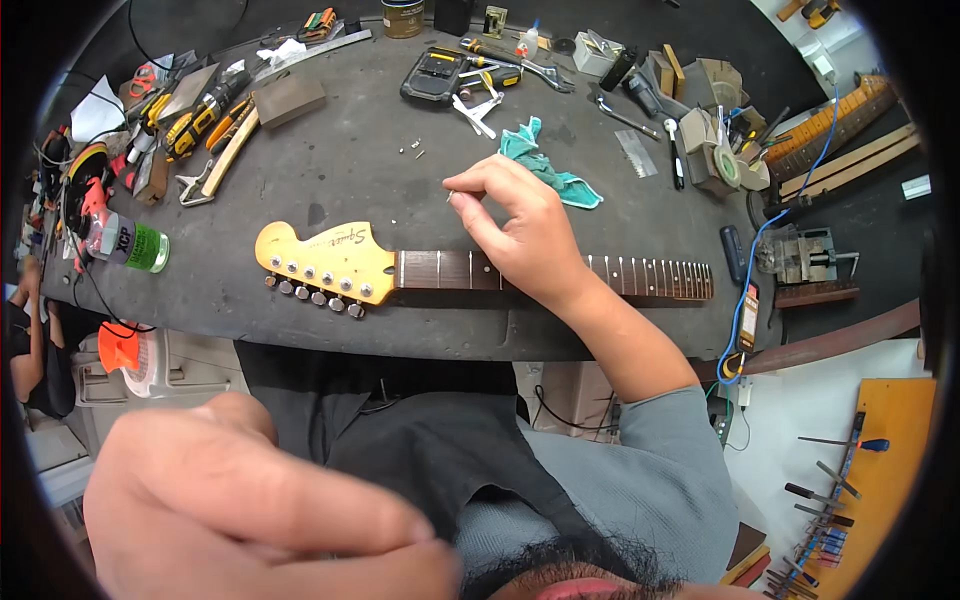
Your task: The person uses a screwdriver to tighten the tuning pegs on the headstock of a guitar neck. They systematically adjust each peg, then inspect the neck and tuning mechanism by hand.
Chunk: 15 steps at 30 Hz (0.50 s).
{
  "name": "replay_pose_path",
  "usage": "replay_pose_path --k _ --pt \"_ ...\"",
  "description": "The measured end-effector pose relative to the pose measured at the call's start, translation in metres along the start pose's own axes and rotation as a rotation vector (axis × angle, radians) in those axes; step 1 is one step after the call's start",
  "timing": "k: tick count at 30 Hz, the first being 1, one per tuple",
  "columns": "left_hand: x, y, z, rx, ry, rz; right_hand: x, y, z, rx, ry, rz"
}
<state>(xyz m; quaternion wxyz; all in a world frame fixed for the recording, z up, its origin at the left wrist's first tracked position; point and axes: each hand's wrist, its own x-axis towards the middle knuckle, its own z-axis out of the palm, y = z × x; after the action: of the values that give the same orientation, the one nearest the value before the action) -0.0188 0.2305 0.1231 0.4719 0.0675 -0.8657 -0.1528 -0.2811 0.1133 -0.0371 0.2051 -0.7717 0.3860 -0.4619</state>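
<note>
- head view: the guitar neck (437,270) lies across the front of the counter (350,165), headstock toward the left, fretboard running right.
- the right hand (510,225) stands in the way over the fretboard, it and its wrist hiding some frets; its grip is narrow, thumb and forefinger pinching a tiny bright piece (449,197), too small to identify.
- the left hand (250,500) is close to the camera and blurred, covering the lower left; its fingertips look near each other, but i cannot tell whether its grip holds anything.
- just beyond the right hand lies a crumpled teal cloth (550,170); a few small metal bits (413,149) are scattered near it.
- farther back are a black-and-yellow case (435,76) and a grey block (289,98); a power drill (195,128) lies to the left.
- a clear bottle with a green label (130,245) is left of the headstock.
- the counter is dark and lightly marked, its edges crowded with tools.
- at the right, a blue cable (752,290) hangs past the edge, with a wooden tool board (895,430) beyond.
- another person (35,350) sits at the far left.
</note>
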Motion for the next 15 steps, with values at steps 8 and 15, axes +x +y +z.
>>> replay_pose_path --k 8,15 --pt "0.002 -0.005 0.005 -0.043 0.055 0.07 -0.001 0.004 -0.006 -0.177 0.061 -0.119" --pt "0.015 -0.01 0.027 -0.084 0.018 0.142 -0.002 0.004 -0.003 -0.185 0.042 -0.115"
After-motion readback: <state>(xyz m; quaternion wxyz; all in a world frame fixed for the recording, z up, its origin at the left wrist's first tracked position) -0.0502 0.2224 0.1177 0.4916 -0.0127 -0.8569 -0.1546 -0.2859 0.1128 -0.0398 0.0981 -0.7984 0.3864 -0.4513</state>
